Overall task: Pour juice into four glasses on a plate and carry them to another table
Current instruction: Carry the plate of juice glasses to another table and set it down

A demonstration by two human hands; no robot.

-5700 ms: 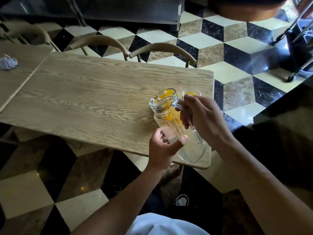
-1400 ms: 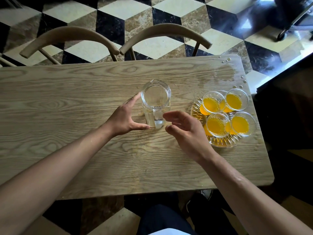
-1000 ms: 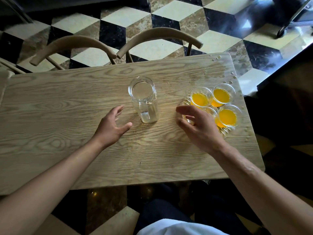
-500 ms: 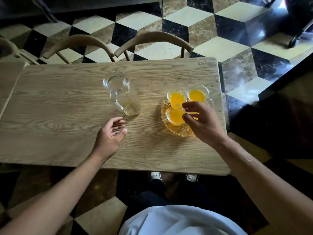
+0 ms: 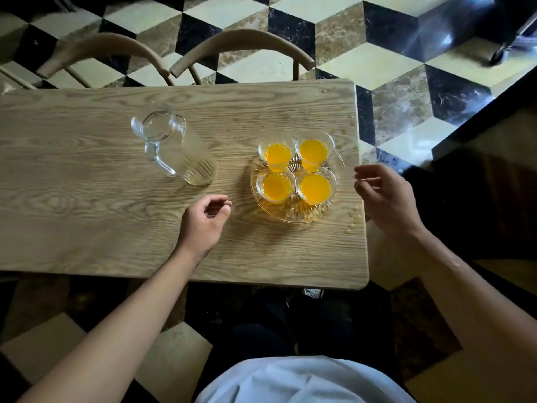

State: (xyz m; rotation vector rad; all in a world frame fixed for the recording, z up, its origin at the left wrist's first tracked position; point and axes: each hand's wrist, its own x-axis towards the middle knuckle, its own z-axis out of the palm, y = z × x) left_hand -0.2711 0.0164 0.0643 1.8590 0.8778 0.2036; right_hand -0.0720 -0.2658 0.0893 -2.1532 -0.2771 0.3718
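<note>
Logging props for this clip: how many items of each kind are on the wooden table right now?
Glasses of juice: 4
Glass plate under them: 1
Empty glass pitcher: 1
Total: 6

Wooden table (image 5: 87, 228) and both forearms, cut off at frame edges.

You get daylight from upper right: glare on the floor tiles (image 5: 430, 39), worktop (image 5: 87, 175) evenly lit, foreground dim, wide-angle bending at edges, top-right blurred.
</note>
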